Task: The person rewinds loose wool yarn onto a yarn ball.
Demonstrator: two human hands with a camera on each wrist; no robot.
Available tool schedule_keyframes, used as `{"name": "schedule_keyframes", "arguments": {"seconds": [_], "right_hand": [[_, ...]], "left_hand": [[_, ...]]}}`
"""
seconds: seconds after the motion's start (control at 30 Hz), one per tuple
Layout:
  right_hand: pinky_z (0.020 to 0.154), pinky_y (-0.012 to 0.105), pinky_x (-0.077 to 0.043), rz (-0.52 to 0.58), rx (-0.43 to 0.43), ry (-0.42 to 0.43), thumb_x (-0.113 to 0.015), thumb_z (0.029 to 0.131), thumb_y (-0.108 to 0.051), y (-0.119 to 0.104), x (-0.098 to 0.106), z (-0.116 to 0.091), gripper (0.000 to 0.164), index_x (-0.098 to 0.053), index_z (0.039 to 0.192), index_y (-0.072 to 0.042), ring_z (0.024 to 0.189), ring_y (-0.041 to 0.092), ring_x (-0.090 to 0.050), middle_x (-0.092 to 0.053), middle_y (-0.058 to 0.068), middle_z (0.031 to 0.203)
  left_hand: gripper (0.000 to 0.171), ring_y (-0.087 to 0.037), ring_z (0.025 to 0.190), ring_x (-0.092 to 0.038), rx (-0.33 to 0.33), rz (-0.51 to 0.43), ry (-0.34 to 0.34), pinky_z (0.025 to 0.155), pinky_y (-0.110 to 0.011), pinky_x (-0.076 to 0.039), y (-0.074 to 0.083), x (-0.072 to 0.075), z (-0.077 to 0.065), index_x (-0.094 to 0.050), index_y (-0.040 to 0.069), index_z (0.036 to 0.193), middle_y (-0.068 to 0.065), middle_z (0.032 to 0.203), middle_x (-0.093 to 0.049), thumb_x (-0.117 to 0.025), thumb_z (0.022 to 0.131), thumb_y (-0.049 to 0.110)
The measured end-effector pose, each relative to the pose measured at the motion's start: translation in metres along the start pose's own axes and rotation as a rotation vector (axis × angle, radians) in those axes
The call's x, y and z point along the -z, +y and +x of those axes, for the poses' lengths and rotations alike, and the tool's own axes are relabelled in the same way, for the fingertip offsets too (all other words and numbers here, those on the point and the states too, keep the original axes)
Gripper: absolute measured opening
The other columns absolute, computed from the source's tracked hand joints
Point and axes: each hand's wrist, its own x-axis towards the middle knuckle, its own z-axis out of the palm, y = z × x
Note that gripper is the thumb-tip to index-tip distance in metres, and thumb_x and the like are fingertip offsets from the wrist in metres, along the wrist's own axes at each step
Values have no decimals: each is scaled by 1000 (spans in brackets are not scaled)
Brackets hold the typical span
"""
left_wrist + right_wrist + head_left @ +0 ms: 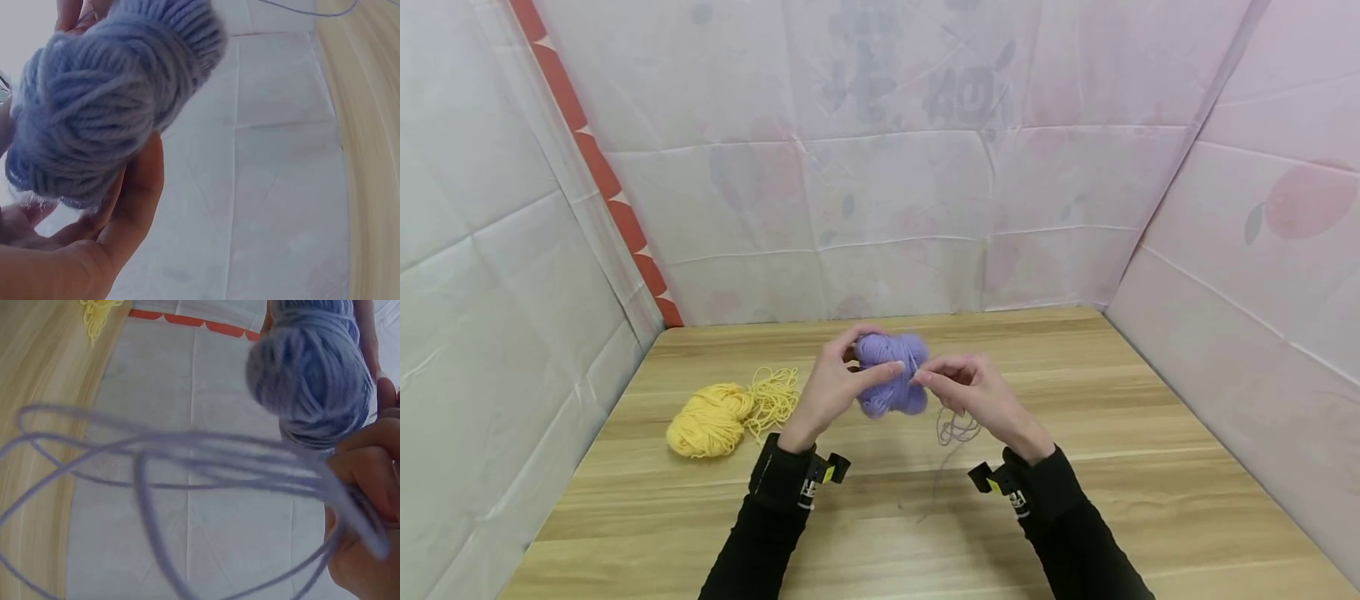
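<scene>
A purple ball of yarn is held up over the table by my left hand, its thumb across the front and the fingers behind. Strands wrap around the ball's middle. Close at its right side, my right hand pinches a purple strand between thumb and fingertips. Loose purple loops hang below that hand, with a tail trailing down. Up close in the right wrist view, the loops stretch out from the curled fingers. The left wrist view has the ball resting against the left fingers.
Left on the wooden table lies a yellow ball of yarn, beside a tangle of loose yellow yarn. White sheets with faint prints wall in the table at the back and both sides.
</scene>
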Motion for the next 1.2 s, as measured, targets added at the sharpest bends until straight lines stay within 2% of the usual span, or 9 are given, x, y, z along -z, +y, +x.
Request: {"name": "schedule_keyframes", "arguments": {"seconds": [0.3, 0.43, 0.53, 0.67, 0.73, 0.83, 1.0, 1.1, 1.2], "right_hand": [[42, 27, -32, -49, -18, -70, -58, 97, -17, 0, -2, 0, 19, -71, 103, -5, 47, 14, -36, -45, -3, 59], [41, 26, -37, -53, -12, -104, -57, 97, -16, 1, -3, 2, 18, -71, 102, -6, 46, 11, -41, -49, 0, 60], [42, 24, -40, -71, -14, -127, -57, 97, -16, 3, -3, 3, 18, -72, 100, -6, 46, 15, -44, -52, 5, 61], [44, 23, -41, -89, -29, -145, -57, 97, -16, 8, -3, 5, 19, -72, 101, -5, 47, 14, -44, -53, 3, 63], [45, 22, -41, -88, -38, -145, -58, 97, -16, 11, -3, 5, 19, -72, 101, -4, 50, 6, -44, -52, -1, 63], [45, 20, -40, -83, -39, -147, -58, 97, -15, 14, -3, 6, 19, -72, 102, -3, 51, 4, -43, -49, -4, 61], [49, 21, -40, -80, -34, -154, -57, 97, -13, 17, 1, 6, 20, -71, 104, 0, 50, 6, -40, -44, -6, 57], [49, 21, -40, -77, -51, -155, -58, 96, -13, 17, 4, 5, 18, -70, 99, 0, 51, 6, -40, -44, -7, 58], [47, 19, -38, -61, -64, -145, -59, 95, -10, 16, 8, 4, 15, -69, 95, 1, 52, 4, -41, -43, -8, 59]], "left_hand": [[40, -30, 112, -60, -34, -133, 135, 82, -40, -59, 3, 1, 0, -57, 18, 121, -10, 124, -55, -74, 85, 22], [40, -28, 111, -60, -57, -200, 197, 83, -40, -58, 4, 2, 1, -55, 14, 122, -11, 124, -55, -72, 87, 19], [39, -26, 107, -60, -83, -249, 235, 84, -38, -58, 3, 3, 2, -54, 12, 122, -10, 121, -55, -70, 88, 16], [36, -24, 103, -59, -109, -308, 244, 84, -33, -56, 2, 5, 2, -53, 11, 123, -8, 118, -55, -67, 89, 14], [36, -23, 102, -59, -115, -335, 233, 84, -32, -56, 1, 6, 1, -53, 11, 124, -8, 117, -55, -66, 90, 13], [34, -21, 104, -59, -121, -403, 192, 86, -30, -55, 3, 7, 1, -52, 9, 124, -8, 117, -54, -63, 92, 10], [34, -18, 106, -57, -118, -531, 53, 87, -28, -54, 6, 8, 0, -51, 9, 126, -7, 119, -53, -57, 93, 5], [35, -18, 105, -55, -94, -537, -54, 85, -29, -54, 8, 10, -3, -51, 11, 128, -7, 121, -51, -57, 94, 7], [40, -20, 103, -56, -61, -483, -162, 82, -32, -56, 9, 12, -6, -50, 13, 132, -9, 121, -51, -58, 93, 10]]}}
